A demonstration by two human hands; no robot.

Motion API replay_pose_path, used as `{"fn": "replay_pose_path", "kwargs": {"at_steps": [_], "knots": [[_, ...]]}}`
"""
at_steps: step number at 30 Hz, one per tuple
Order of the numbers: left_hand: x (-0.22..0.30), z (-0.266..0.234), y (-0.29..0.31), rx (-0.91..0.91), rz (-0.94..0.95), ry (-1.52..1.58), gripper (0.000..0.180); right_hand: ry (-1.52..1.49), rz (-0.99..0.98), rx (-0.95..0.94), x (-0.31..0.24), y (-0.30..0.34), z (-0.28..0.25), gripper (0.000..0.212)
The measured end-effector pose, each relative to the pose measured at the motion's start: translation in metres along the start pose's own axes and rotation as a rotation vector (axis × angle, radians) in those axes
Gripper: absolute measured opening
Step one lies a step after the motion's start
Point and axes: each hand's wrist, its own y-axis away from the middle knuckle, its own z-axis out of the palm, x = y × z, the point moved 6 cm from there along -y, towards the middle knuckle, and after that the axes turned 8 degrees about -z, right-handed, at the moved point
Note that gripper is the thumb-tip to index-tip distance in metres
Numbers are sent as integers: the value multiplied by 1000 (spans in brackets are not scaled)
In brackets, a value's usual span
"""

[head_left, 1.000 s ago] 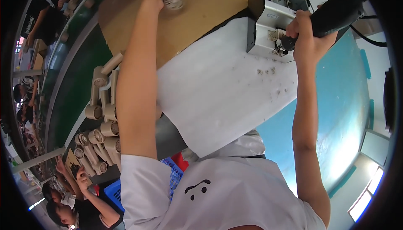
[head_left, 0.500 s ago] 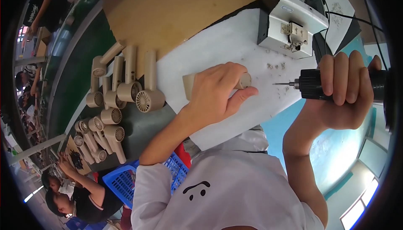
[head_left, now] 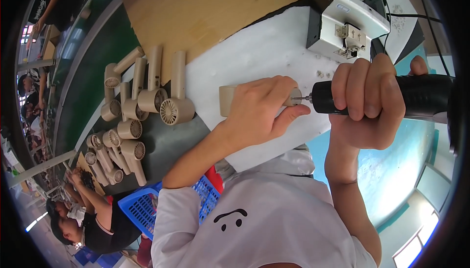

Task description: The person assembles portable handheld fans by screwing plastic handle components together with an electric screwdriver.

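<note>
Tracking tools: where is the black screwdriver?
The screwdriver is at right in the head view, in the right hand, bit at the beige piece in the left hand.

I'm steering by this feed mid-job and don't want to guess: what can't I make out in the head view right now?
All in the head view:
1. Middle of the beige piece: covered by the left hand.
2. Tip of the screwdriver bit: too small to tell whether a screw sits there.
3. Part of the black screwdriver: behind the right hand.
4. Part of the blue basket: behind the white sleeve.
</note>
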Motion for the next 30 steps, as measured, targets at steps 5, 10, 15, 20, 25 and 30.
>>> {"fn": "replay_pose_path", "kwargs": {"at_steps": [5, 10, 15, 20, 25, 30], "knots": [[3, 3, 3, -48, -17, 4, 35, -87, 10, 0, 2, 4, 2, 43], [-3, 2, -3, -117, -34, 36, 34, 101, -70, 55, -2, 0, -8, 42], [-7, -6, -2, -95, -40, 83, 24, 566, -216, 326, -25, -50, -86, 30], [-10, -4, -8, -135, -80, 103, 19, 761, -142, 222, -4, -55, -102, 31], [-9, -4, -8, -110, -66, 79, 18, 800, -113, 222, 8, -48, -104, 33], [-13, -2, -5, -125, -83, 60, 18, 727, -90, 258, 0, -40, -101, 37]]}}
